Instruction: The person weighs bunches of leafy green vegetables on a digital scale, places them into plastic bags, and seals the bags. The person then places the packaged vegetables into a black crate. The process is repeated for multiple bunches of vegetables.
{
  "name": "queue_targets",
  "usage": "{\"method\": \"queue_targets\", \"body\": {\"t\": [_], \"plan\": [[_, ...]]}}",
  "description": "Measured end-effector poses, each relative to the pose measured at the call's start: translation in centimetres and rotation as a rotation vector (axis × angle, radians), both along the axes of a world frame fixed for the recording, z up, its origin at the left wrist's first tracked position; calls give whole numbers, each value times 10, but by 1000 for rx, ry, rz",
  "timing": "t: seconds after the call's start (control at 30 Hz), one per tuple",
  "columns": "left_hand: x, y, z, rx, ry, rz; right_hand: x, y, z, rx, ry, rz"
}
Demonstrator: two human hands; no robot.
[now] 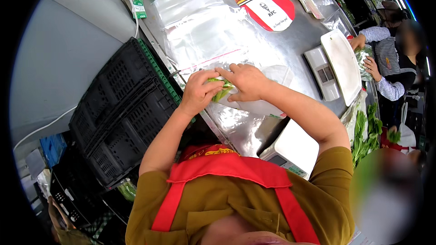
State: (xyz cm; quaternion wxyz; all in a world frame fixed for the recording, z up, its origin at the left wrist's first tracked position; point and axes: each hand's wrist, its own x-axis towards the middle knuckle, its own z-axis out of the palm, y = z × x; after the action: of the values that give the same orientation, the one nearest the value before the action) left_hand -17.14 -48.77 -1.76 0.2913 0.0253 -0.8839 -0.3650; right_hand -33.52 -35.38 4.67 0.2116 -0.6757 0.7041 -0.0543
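Note:
Green leafy vegetables (222, 94) lie in a clear plastic bag (259, 107) with printed marks, near the steel table's front edge. My left hand (201, 92) is at the leafy end of the bag, its thumb and fingers closed around that end. From the other side, my right hand (250, 81) holds the bag, its thumb and fingers around the greens. The fingertips of both hands nearly meet above the leaves. My fingers hide part of the bag's end.
Flat clear bags (201, 27) are piled on the steel table (296, 47), beside a KFC bucket-shaped card (267, 6). A white scale (332, 71) stands right; a white machine (293, 146) is near me. Black crates (126, 109) stand left. A co-worker (388, 54) handles bagged greens opposite.

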Motion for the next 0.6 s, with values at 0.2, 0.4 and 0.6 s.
{"method": "queue_targets", "body": {"t": [0.2,0.4,0.6], "plan": [[-15,-30,111,-209,78,-160,15,9,97,-164,77,-191],[-18,0,118,309,185,-171,36,90,176,-324,198,-680],[-10,49,-46,-309,-484,-390,98,175,171,-268,183,-1139]]}}
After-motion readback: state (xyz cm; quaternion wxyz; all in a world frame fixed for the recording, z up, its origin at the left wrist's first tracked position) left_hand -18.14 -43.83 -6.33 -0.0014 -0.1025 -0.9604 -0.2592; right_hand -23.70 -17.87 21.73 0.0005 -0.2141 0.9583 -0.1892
